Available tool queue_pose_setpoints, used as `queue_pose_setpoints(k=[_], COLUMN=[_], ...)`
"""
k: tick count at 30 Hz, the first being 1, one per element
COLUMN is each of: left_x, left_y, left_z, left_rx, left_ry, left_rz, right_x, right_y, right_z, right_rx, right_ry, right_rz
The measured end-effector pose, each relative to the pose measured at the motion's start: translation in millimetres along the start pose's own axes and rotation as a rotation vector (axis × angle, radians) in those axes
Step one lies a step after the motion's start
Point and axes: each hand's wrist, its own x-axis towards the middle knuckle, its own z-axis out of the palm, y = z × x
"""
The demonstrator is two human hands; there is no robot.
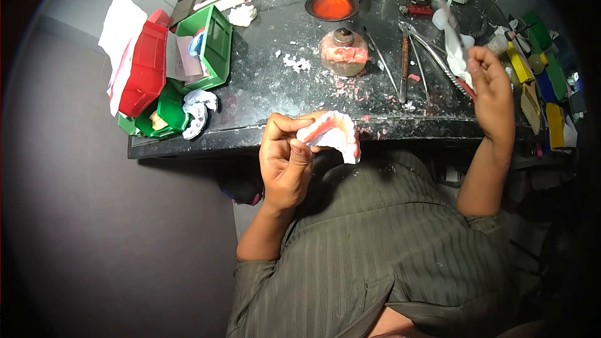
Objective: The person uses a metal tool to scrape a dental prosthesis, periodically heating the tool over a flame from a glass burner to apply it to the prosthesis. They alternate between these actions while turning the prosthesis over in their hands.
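My left hand [285,161] grips a white plaster dental cast [343,139] by its left end, between thumb and fingers. A band of pink wax [324,126] runs along the curved ridge of the cast. The cast is held up just in front of the table's front edge. My right hand [491,91] is raised over the right side of the table, thumb and fingertips pinched together. A blurred thin shape rises from those fingertips, too smeared to name. Beside this hand lies a crumpled white cloth [456,53].
A glass spirit burner [344,55] with pink wax on it stands mid-table, before a dish of glowing orange-red liquid [332,6]. Metal hand tools [404,69] lie to its right. Green [217,50] and red bins [143,69] stand at left, near plaster pieces [198,116]. Scraps litter the tabletop.
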Motion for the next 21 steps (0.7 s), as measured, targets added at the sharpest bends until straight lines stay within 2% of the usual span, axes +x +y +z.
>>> queue_pose_setpoints(k=[2, 3, 5, 8, 10, 12, 14, 16, 19, 21], left_x=[1.3, 2.2, 2.2, 3.3, 3.9, 3.3, 1.7, 0.4, -0.4, -0.3], left_y=[0.9, 2.0, 2.2, 4.1, 3.6, 0.4, 0.2, 0.8, 2.4, 4.1], left_z=[6.6, 9.4, 8.4, 12.0, 12.6, 10.1, 9.0, 8.6, 8.7, 7.3], left_rx=[-0.08, -0.159, -0.095, -0.08, -0.13, -0.068, -0.077, -0.087, -0.071, -0.002], left_ry=[-0.026, -0.054, -0.066, -0.085, -0.094, -0.091, -0.087, -0.081, -0.066, -0.082], left_rz=[-0.006, -0.009, 0.003, 0.015, 0.016, 0.037, 0.017, -0.004, -0.003, 0.011], right_x=[2.7, 1.3, -3.8, -13.8, -18.0, -33.7, -45.4, -46.7, -61.0, -55.7], right_y=[-11.6, -15.0, -24.4, -37.0, -34.7, -38.1, -48.7, -59.6, -60.8, -70.2], right_z=[-5.3, -3.3, 5.6, 27.5, 39.4, 49.1, 67.7, 68.6, 79.5, 78.6], right_rx=[0.451, 0.452, 0.916, 1.004, 0.932, 0.746, 0.674, 0.398, 0.306, 0.183], right_ry=[-0.119, -0.12, -0.218, -0.212, -0.288, -0.271, -0.271, -0.367, -0.401, -0.445], right_rz=[0.107, 0.107, 0.026, -0.019, -0.158, -0.184, -0.355, -0.603, -0.711, -0.87])
